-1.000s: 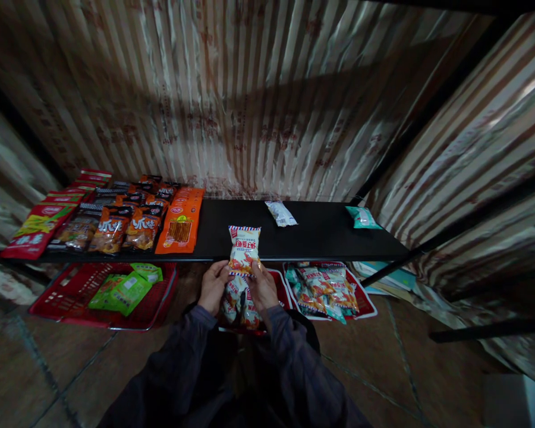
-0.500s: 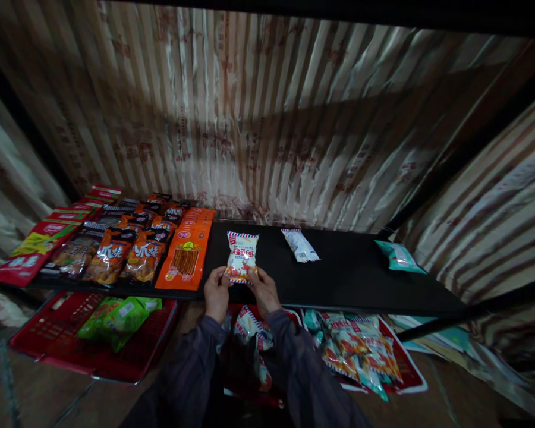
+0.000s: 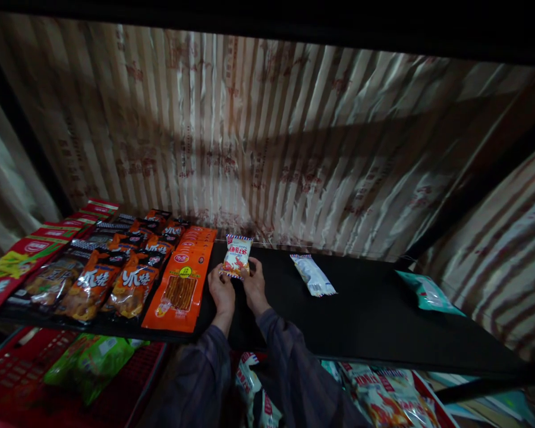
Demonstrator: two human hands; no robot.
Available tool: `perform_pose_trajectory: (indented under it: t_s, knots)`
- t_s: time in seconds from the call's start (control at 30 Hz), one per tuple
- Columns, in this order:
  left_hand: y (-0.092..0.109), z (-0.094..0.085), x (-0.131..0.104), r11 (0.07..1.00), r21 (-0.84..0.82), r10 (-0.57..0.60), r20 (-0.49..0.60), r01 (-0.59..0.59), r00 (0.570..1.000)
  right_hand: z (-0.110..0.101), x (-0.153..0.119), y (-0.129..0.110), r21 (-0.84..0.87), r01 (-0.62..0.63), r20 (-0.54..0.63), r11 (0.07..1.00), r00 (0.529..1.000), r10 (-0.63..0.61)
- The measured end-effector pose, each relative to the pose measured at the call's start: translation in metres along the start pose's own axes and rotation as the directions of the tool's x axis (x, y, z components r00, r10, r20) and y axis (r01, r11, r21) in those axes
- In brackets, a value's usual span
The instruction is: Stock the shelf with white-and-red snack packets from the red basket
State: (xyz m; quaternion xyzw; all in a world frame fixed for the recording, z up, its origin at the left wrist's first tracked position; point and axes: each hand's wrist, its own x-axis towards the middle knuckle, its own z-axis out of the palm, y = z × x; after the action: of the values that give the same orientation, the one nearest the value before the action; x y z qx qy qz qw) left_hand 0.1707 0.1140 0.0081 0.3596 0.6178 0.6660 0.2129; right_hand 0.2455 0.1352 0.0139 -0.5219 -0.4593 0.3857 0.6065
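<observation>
A small white snack bag (image 3: 237, 254) with red lettering and striped ends is held at its lower edge between my two hands, over the back of the black shelf (image 3: 361, 315). My left hand (image 3: 222, 291) grips its lower left corner, fingers closed. On the lower right corner, my right hand (image 3: 254, 286) pinches the same bag. Just left of my hands lies a column of overlapping orange snack packs (image 3: 178, 291). To the right, a white bag (image 3: 313, 275) lies with its printed back up.
Black-and-orange snack bags (image 3: 131, 284) and red packs (image 3: 27, 252) lie in rows at left. A teal bag (image 3: 430, 292) is at far right. Below stand a red basket (image 3: 129, 380) with green bags (image 3: 93, 359) and more white bags (image 3: 392, 395). Striped sheeting (image 3: 258, 131) backs the shelf.
Both hands have carried the white snack bag from near the shelf's front edge toward its back, beside the top of the orange packs. The camera view has moved closer to the shelf.
</observation>
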Motion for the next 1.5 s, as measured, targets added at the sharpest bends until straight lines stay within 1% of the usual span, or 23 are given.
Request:
perform_pose_trajectory:
  t_s: [0.1, 0.2, 0.37, 0.53, 0.73, 0.87, 0.93, 1.0, 1.13, 1.23, 1.4, 1.5]
  knots:
    - [-0.003, 0.006, 0.007, 0.998, 0.052, 0.047, 0.003, -0.047, 0.999, 0.009, 0.008, 0.005, -0.056, 0.033, -0.012, 0.998, 0.999, -0.034]
    - [-0.006, 0.013, 0.015, 0.996, 0.079, 0.045, -0.002, -0.045, 0.999, 0.017, 0.017, 0.014, -0.107, 0.048, -0.022, 0.993, 0.998, -0.05]
    - [-0.013, 0.024, 0.027, 0.994, 0.102, 0.043, 0.031, -0.046, 0.999, 0.026, 0.032, 0.028, -0.227, 0.066, -0.07, 0.972, 0.994, -0.084]
    - [-0.019, 0.031, 0.035, 0.992, 0.128, 0.018, 0.046, -0.024, 0.999, 0.035, 0.044, 0.034, -0.289, 0.135, -0.026, 0.948, 0.989, -0.148]
    - [-0.021, 0.035, 0.041, 0.998, 0.055, 0.001, 0.046, -0.003, 0.999, 0.038, 0.054, 0.037, -0.365, 0.176, -0.005, 0.914, 0.982, -0.191]
    - [-0.024, 0.038, 0.043, 1.0, 0.019, -0.004, 0.062, 0.003, 0.998, 0.04, 0.061, 0.042, -0.369, 0.207, 0.011, 0.906, 0.976, -0.219]
    - [-0.027, 0.038, 0.044, 1.0, -0.009, -0.004, 0.058, 0.004, 0.998, 0.042, 0.064, 0.042, -0.377, 0.232, 0.016, 0.897, 0.97, -0.244]
    - [-0.029, 0.039, 0.044, 1.0, -0.003, 0.011, 0.052, -0.011, 0.999, 0.043, 0.065, 0.04, -0.416, 0.232, 0.019, 0.879, 0.969, -0.247]
    - [-0.032, 0.04, 0.045, 0.989, 0.128, 0.07, 0.042, -0.075, 0.997, 0.045, 0.063, 0.032, -0.523, 0.171, 0.022, 0.835, 0.982, -0.187]
    - [-0.035, 0.041, 0.046, 0.98, 0.176, 0.089, 0.033, -0.093, 0.996, 0.046, 0.062, 0.025, -0.58, 0.149, 0.047, 0.801, 0.988, -0.15]
    - [-0.038, 0.042, 0.045, 0.981, 0.158, 0.108, 0.034, -0.112, 0.994, 0.047, 0.062, 0.019, -0.643, 0.163, 0.082, 0.748, 0.986, -0.145]
    - [-0.036, 0.041, 0.045, 0.981, 0.163, 0.096, 0.054, -0.103, 0.994, 0.046, 0.063, 0.019, -0.671, 0.169, 0.083, 0.722, 0.985, -0.153]
